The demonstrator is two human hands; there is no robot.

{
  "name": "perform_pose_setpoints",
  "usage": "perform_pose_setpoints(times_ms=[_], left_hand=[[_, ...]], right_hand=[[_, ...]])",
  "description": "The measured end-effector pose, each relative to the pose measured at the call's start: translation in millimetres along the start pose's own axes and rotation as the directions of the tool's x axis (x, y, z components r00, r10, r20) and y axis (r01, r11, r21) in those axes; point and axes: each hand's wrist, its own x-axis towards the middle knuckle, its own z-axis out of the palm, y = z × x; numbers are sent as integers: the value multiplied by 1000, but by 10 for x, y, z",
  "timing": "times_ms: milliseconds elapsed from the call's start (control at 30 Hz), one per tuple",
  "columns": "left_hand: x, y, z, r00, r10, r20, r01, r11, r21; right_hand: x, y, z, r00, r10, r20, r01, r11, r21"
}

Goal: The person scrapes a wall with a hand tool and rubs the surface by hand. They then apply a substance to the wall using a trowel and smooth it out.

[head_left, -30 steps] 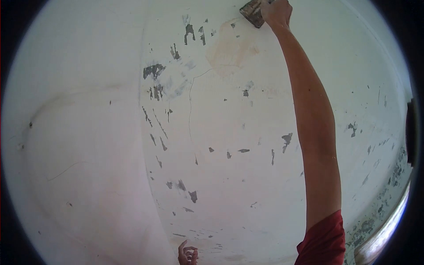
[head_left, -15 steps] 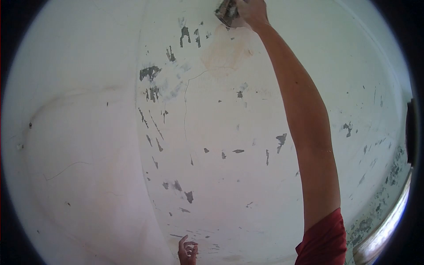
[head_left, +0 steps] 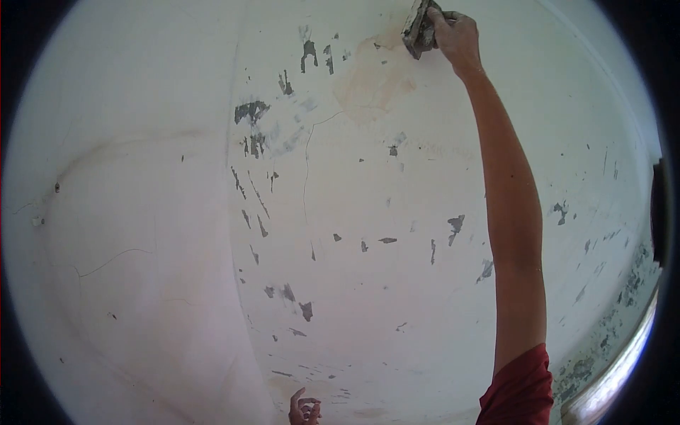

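Observation:
My right hand (head_left: 459, 41) is stretched high up the wall and grips a grimy flat-faced sanding block (head_left: 419, 30). The block is tilted, its long face turned to the left, right beside a peach-tinted patch (head_left: 375, 78) on the pale wall (head_left: 425, 184). Its dark body is smeared with whitish and brown residue. At the bottom edge of the view, my left hand (head_left: 304, 409) shows only in part, fingers loosely curled and apart, nothing in them. It overlaps the lower wall near thin grey scrape marks.
Grey chipped spots (head_left: 251, 111) are scattered over the wall, and a thin crack (head_left: 307, 159) runs down its middle. A vertical corner line divides off a left wall section (head_left: 142, 319). At the far right are a dark object (head_left: 659, 212) and a bright strip (head_left: 623, 368).
My right hand has moved to the right with the sanding block, which is now more fully in view and turned more edge-on. The view has shifted slightly; my left hand stays low.

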Motion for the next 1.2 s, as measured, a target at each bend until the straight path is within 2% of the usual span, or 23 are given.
perform_pose_setpoints(times_ms=[33,100,200,333,367,400,467,500,567,600,667,733,767,800,833,867,933,967,1033,1067,1133,1167,1200], left_hand=[[-2,44,-11,1000,4,0,-4,1000,-3],[12,131,-47,1000,2,0,-2,1000,31],[50,116,-64,1000,17,-24,-15,996,87],[115,145,-14,1000,28,2,-28,995,93],[142,83,4,1000,19,20,-20,1000,22],[172,42,22,999,11,38,-9,999,-49],[205,67,91,998,29,49,-28,999,-31],[182,64,130,998,43,55,-41,999,-23],[156,13,174,997,52,55,-50,997,-51],[152,-4,196,996,66,54,-62,995,-77],[75,34,231,997,62,49,-58,994,-93],[21,47,256,997,69,38,-64,992,-109],[-23,12,240,996,79,47,-71,987,-144],[-61,-23,232,995,87,55,-76,981,-180],[-73,-56,238,994,97,53,-86,979,-184],[-87,-87,231,996,74,49,-66,985,-160],[-113,-66,195,998,54,43,-48,990,-135],[-116,-30,163,999,2,38,1,997,-82],[31,-14,140,999,-44,29,45,999,-29],[85,-21,171,999,14,38,-14,1000,3],[312,60,239,990,131,61,-134,989,61],[432,111,273,979,188,75,-194,977,91],[576,205,311,965,245,91,-255,960,119]], right_hand=[[-15,33,101,1000,-5,-1,5,1000,0],[-73,43,314,964,-230,-131,207,963,-170],[-91,-117,400,985,-150,-83,136,977,-162],[-207,-197,749,944,-328,-32,309,914,-264],[-293,-336,790,966,-256,24,253,931,-264],[-333,-444,824,960,-267,79,278,913,-297],[-382,-628,803,957,-217,193,256,944,-207],[-377,-594,806,957,-214,196,254,944,-209],[-319,-463,837,950,-306,68,312,942,-123],[-303,-398,778,948,-311,67,318,940,-124],[-226,-213,559,985,-93,148,70,985,156],[-141,-15,402,995,-63,81,33,946,324],[-55,100,323,995,-70,74,42,944,326],[93,250,273,999,-32,3,30,952,305],[268,358,215,998,2,-68,17,958,286],[449,448,131,997,-2,-71,23,957,290],[724,504,-15,975,-105,-198,119,991,60],[836,470,-56,973,-107,-203,122,990,64],[1022,286,-210,981,-104,-166,83,988,-132],[1056,205,-224,979,-106,-173,85,988,-129],[1116,46,-132,987,-125,-100,66,887,-457],[1138,-2,-66,998,-61,-35,36,869,-493],[1155,-39,0,997,-66,-43,36,870,-491]])
